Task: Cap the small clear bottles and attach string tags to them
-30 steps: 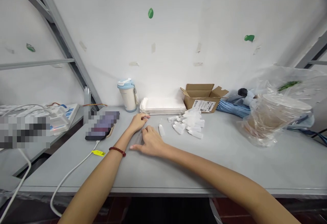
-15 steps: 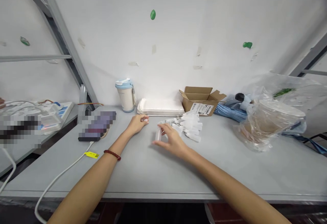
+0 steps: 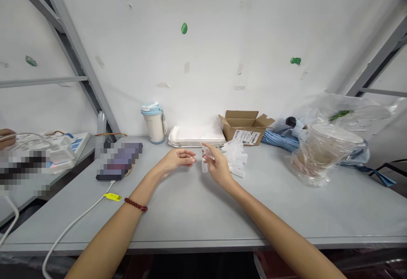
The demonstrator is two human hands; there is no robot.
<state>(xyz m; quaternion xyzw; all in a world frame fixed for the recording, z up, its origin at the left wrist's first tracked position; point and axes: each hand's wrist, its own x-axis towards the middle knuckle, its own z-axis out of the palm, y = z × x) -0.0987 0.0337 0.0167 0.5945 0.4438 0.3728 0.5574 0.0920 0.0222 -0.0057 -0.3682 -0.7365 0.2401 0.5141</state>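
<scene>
My right hand is closed around a small translucent plastic bottle, whose lower end shows below the fingers. A thin pale tip rises above the thumb. Close by on the left, my left hand is closed with its fingertips pinched together, pointing at the bottle but apart from it. Whatever is in that pinch is too small to name. Behind and right of my right hand lies a loose pile of similar translucent bottles on the grey table.
A stack of white flat packs stands at the wall between a lidded cup and an open cardboard box. A plastic-wrapped tub is at right. At left lies a phone with a white cable; another person's hand shows beyond.
My left hand has moved right, towards the bottle, and its fingers have come forward. My right hand has turned slightly, its fingers drawn closer around the bottle. The camera view has shifted slightly.
</scene>
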